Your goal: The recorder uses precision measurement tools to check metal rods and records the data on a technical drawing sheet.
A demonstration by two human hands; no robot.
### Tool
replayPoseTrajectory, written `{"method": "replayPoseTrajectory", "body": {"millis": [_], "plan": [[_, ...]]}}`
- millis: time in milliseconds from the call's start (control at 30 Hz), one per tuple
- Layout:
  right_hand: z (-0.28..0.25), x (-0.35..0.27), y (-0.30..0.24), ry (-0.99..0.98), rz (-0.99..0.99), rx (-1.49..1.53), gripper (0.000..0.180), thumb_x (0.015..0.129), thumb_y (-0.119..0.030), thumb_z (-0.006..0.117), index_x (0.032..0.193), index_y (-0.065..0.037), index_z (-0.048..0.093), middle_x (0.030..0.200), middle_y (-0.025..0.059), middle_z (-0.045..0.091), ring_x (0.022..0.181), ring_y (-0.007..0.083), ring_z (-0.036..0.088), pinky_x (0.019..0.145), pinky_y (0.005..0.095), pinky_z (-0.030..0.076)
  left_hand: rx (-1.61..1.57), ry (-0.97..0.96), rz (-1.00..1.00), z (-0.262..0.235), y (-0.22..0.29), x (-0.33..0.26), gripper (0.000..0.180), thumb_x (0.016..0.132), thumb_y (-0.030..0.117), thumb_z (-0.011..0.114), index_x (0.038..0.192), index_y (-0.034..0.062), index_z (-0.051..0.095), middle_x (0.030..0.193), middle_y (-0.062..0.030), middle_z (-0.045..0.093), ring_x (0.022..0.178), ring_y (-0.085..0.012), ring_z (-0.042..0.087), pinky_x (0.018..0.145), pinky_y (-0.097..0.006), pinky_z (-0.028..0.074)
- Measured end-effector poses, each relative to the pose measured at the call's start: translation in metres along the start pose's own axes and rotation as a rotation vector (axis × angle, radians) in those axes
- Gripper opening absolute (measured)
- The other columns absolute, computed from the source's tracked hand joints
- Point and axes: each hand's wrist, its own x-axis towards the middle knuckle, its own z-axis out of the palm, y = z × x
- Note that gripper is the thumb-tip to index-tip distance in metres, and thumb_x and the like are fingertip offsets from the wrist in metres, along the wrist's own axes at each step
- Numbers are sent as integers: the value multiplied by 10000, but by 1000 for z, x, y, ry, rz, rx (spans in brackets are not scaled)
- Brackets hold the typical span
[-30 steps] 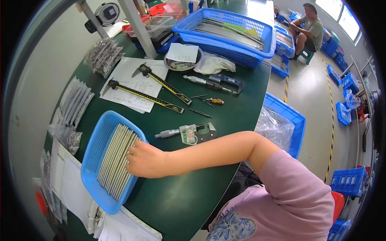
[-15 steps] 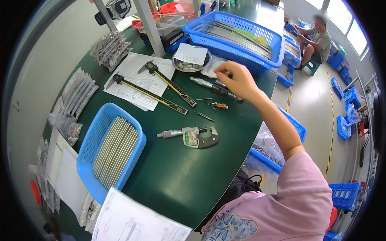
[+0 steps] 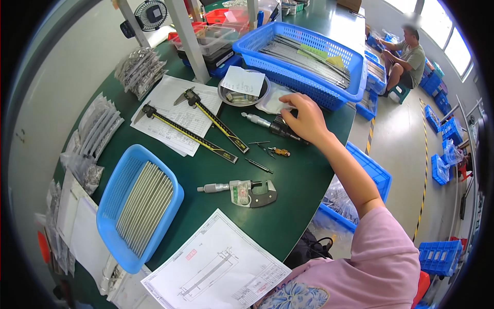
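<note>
Green table [image 3: 303, 201]: it lies below the fingers [image 3: 293, 100] of the right hand [image 3: 309, 121] and carries all the following things.
Large blue basket [image 3: 293, 82]: just beyond the fingers, with long thin metal rods inside.
Light-blue basket [image 3: 174, 203]: well to the left of the fingers and nearer to the person; pale rods [image 3: 146, 206] lie side by side in it.
Drawing sheet [image 3: 216, 270]: well nearer to the person than the fingers, printed side up.
Two calipers [image 3: 218, 123]: left of the fingers, both on printed papers [image 3: 177, 90].
Dark micrometer [image 3: 283, 127]: directly under the hand, partly covered by it; its silver end points left.
Right hand: the fingers are bent, with the thumb apart from the index finger; I cannot tell if they touch anything.
Left hand: outside the view, so I cannot tell its fingers.
White cloth [image 3: 271, 103]: right at the fingertips, partly hidden.
Amber-handled tool [image 3: 281, 152]: near the fingers, on the person's side.
</note>
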Motion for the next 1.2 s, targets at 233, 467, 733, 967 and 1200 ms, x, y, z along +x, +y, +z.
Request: {"method": "replayPoseTrajectory", "body": {"millis": [233, 467, 733, 967, 1200], "plan": [[18, 54, -3, -35, -77, -64, 290, 776, -137, 576, 1047, -38, 603, 1010, 156, 629, 983, 337, 573, 824, 424, 466, 109, -116, -19, -12, 28, -6, 509, 867, 211, 664, 1287, -12, 484, 1193, -224, 584, 1060, -316, 595, 890, -375, 480], [46, 92, 0, -164, -135, -211, 414, 747, -100, 583, 1149, -15, 540, 1081, 199, 599, 1077, 358, 523, 912, 426, 420, -239, 8, -37, -4, -24, -23, 360, 878, 142, 647, 1180, -23, 539, 1088, -195, 596, 972, -297, 589, 861, -379, 480], [58, 99, -5, -102, -88, -436, 353, 727, -105, 597, 1075, -49, 583, 1056, 151, 608, 1052, 317, 552, 857, 421, 439, -277, 144, -94, 5, -19, -24, 235, 901, 71, 591, 1111, -32, 560, 1084, -181, 586, 963, -280, 572, 860, -378, 473], [-1, 103, -36, 162, -195, -147, 238, 764, -104, 582, 998, -73, 615, 923, 108, 625, 813, 300, 622, 689, 394, 493, -260, 229, -1, 20, -32, -22, 259, 897, 75, 600, 1134, -22, 560, 1059, -175, 606, 951, -278, 589, 849, -377, 485], [-28, 55, -9, 215, -585, -359, 196, 631, -27, 621, 790, -142, 615, 693, 36, 504, 598, 229, 559, 531, 345, 440, -195, 88, -39, 12, -17, -14, 317, 872, 118, 647, 1143, -20, 556, 1073, -195, 618, 958, -306, 613, 859, -397, 504]]}}
